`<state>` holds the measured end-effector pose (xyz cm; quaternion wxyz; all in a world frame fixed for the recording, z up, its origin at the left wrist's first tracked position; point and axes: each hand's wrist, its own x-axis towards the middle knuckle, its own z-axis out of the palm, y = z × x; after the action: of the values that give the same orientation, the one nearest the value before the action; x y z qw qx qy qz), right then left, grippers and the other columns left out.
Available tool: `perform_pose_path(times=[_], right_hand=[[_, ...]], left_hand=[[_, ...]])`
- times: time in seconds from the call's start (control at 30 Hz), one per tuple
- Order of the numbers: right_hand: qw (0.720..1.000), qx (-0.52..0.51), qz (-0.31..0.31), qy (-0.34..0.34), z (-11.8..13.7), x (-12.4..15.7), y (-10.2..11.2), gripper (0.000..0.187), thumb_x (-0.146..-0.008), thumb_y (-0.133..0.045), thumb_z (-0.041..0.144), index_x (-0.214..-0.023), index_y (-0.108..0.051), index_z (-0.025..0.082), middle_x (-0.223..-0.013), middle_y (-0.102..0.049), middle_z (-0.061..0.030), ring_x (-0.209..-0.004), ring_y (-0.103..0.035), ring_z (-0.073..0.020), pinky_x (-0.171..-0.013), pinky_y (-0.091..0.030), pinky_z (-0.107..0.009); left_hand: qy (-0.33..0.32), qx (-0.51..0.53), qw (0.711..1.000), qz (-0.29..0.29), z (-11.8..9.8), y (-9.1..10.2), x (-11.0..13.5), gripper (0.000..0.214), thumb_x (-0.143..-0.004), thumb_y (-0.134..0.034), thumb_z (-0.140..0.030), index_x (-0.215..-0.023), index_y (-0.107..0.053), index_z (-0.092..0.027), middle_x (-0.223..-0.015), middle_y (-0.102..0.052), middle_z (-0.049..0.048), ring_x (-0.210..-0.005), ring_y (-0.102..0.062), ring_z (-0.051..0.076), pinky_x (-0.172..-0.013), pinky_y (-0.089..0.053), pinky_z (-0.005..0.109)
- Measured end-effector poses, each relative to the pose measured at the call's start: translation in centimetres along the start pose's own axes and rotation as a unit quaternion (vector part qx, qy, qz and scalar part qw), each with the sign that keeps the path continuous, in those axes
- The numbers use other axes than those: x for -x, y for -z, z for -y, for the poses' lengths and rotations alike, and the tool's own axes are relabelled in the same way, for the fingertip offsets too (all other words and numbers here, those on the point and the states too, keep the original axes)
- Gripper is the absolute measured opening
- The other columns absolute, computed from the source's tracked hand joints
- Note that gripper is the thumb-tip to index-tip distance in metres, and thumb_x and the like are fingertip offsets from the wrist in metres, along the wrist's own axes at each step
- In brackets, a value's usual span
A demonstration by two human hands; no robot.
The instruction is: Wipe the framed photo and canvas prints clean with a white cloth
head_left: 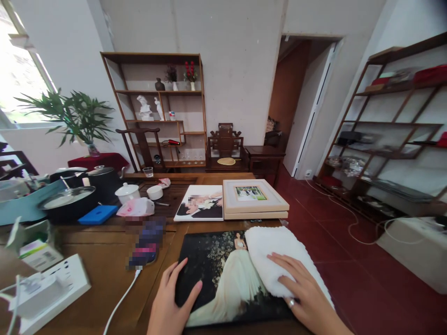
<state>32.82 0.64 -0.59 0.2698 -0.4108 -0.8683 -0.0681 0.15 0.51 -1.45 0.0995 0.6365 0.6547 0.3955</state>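
Note:
A dark photo panel (223, 279) of a person in a long pale dress lies on the table in front of me. My left hand (174, 295) rests along its left edge, thumb spread onto the surface and fingers apart. On the panel's right side my right hand (296, 284), wearing a ring, presses a fluffy white cloth (275, 246), its fingers bent over it. The cloth covers that part of the picture and hangs past the right edge. Just beyond lie a white-edged couple's photo (200, 204) and a pale wooden picture frame (256, 204) on a similar piece.
To the left are a phone (146, 246) with a charging cable, a white power strip (56, 298), an open box (38, 251), a blue box (98, 214), a lidded pan (70, 202) and white cups. The table's right edge is near the cloth; red floor (349, 279) lies below.

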Motion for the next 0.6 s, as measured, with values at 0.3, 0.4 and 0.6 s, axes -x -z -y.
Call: perform_pose_path(times=[0.3,0.4,0.6], right_hand=[[1.000,0.019,-0.009,0.023,-0.1,0.3,-0.1,0.032,-0.061,-0.039,0.003,-0.081,-0.056,0.020,-0.132,-0.046,-0.0090,-0.121,-0.039,-0.0281,-0.093,-0.038,-0.047],[1.000,0.014,-0.006,0.025,-0.1,0.6,0.0,0.032,-0.062,-0.039,0.002,-0.083,-0.055,0.019,-0.132,-0.046,-0.0097,-0.121,-0.038,-0.0274,-0.094,-0.038,-0.047],[1.000,-0.010,-0.009,0.028,-0.2,0.7,0.1,0.036,-0.060,-0.040,0.001,-0.087,-0.055,0.020,-0.129,-0.047,-0.0098,-0.119,-0.040,-0.0266,-0.093,-0.037,-0.046]], left_hand=[[0.017,0.008,1.000,0.014,-0.8,0.3,0.2,0.049,-0.073,-0.054,-0.047,-0.114,-0.052,-0.020,-0.115,-0.052,0.0092,-0.108,-0.055,0.027,-0.093,-0.045,0.044],[0.015,0.008,1.000,0.017,-0.9,0.3,0.3,0.050,-0.073,-0.055,-0.047,-0.114,-0.052,-0.019,-0.115,-0.052,0.0101,-0.108,-0.054,0.027,-0.094,-0.043,0.044],[-0.023,0.023,0.999,-0.010,-1.1,0.3,0.8,0.054,-0.073,-0.057,-0.045,-0.119,-0.045,-0.019,-0.124,-0.047,0.0128,-0.120,-0.043,0.027,-0.099,-0.038,0.044]])
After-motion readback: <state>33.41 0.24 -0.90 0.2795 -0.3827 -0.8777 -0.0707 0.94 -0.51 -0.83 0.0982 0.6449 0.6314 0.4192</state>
